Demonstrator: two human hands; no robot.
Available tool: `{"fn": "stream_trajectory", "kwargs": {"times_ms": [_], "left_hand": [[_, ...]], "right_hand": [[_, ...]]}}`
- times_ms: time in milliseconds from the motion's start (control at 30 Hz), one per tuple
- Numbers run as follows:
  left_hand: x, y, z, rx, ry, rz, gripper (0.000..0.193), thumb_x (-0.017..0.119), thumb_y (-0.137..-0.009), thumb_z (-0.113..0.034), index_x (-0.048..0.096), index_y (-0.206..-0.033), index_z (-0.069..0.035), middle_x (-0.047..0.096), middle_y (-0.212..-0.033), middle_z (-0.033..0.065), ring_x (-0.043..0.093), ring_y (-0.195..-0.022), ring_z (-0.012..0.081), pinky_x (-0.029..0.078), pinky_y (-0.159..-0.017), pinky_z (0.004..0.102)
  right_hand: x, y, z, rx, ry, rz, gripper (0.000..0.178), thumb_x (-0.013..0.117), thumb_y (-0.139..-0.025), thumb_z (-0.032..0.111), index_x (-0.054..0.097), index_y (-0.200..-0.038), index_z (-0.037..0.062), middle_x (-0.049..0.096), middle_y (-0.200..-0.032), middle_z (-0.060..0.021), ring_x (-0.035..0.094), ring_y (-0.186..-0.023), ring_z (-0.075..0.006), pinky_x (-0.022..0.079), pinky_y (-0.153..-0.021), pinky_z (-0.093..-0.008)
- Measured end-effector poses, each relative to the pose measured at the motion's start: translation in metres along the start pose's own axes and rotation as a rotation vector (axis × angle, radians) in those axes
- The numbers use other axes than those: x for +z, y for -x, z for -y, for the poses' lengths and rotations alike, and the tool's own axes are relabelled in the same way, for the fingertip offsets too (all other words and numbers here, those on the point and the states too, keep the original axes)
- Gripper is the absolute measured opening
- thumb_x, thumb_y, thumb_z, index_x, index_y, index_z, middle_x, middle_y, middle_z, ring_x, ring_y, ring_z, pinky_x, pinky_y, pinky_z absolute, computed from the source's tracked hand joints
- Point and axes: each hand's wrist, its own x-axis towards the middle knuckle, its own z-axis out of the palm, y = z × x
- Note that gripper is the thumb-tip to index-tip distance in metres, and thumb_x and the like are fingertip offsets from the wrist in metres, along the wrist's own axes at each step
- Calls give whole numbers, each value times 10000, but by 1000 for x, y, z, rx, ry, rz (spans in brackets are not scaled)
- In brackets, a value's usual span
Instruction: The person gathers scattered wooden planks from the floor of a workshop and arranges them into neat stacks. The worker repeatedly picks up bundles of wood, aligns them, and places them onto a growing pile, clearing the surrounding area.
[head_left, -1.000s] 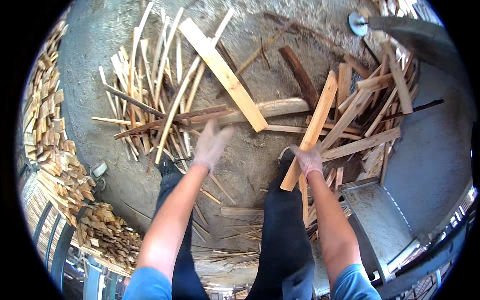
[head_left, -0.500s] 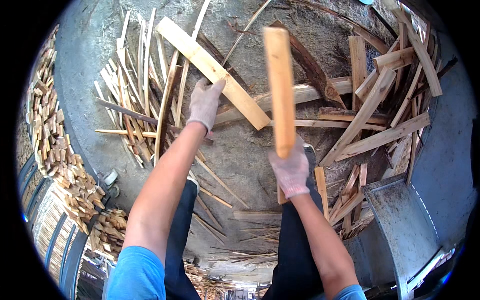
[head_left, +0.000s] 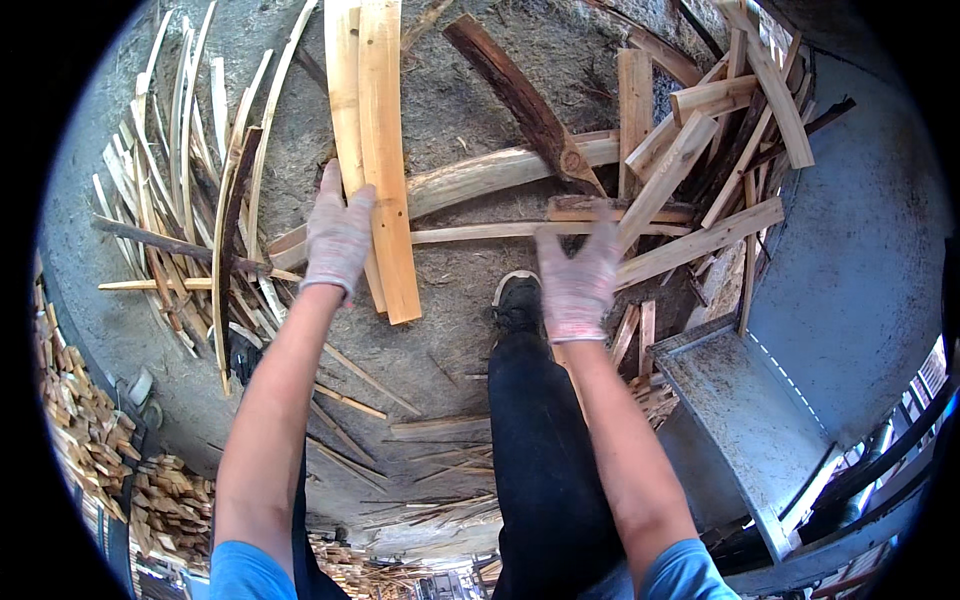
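Observation:
Two pale sawn boards lie side by side, pointing away from me: a narrower left board (head_left: 345,90) and a wider right board (head_left: 383,140). My left hand (head_left: 337,235), in a light knitted glove, is at the left board's edge. Its thumb is over the wood and its fingers are spread apart. Whether it bears any of the board's weight is hard to see. My right hand (head_left: 580,275), gloved the same way, is off to the right, slightly blurred, with nothing in it and its fingers apart. It is in front of a bark-edged piece (head_left: 620,209).
Thin wood strips (head_left: 180,180) fan out at the left. A long log (head_left: 500,178) crosses beyond my hands, with a dark bark slab (head_left: 515,90) over it. Boards (head_left: 690,160) pile up at the right, beside a metal ledge (head_left: 740,410). Wood pieces (head_left: 80,410) are stacked far left.
My right hand has let go of its board, which is now beside the other one. The left board has turned to point away from me. The whole view has shifted.

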Motion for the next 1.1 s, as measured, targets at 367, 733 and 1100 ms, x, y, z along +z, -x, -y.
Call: {"fn": "stream_trajectory", "kwargs": {"times_ms": [367, 733, 1100], "left_hand": [[98, 72, -91, 745, -402, 351, 717, 766, -871, -308, 487, -1480, -52, 577, -1381, 229, 556, -1280, 415, 460, -1095, 483], [19, 58, -58, -136, 148, 127, 430, 736, -917, -240, 617, -1242, 15, 734, -1031, 154, 729, -878, 231, 594, -798, 345], [54, 80, -35, 764, -625, 222, 669, 794, -826, -194, 510, -1410, -33, 553, -1391, 221, 504, -1353, 358, 386, -1171, 450]], "right_hand": [[-6, -56, -113, 478, 79, 167, 847, 814, -765, 378, 428, -1373, -67, 685, -1100, -337, 677, -1061, -471, 514, -975, -493], [-38, -8, -13, -366, -45, 318, 979, 875, -691, 415, 454, -1441, -54, 612, -1290, -269, 608, -1190, -408, 491, -1054, -460], [-26, -132, -80, -598, 694, 529, 805, 897, -693, 319, 505, -1362, 105, 721, -1074, -136, 691, -1083, -336, 510, -938, -461]]}}
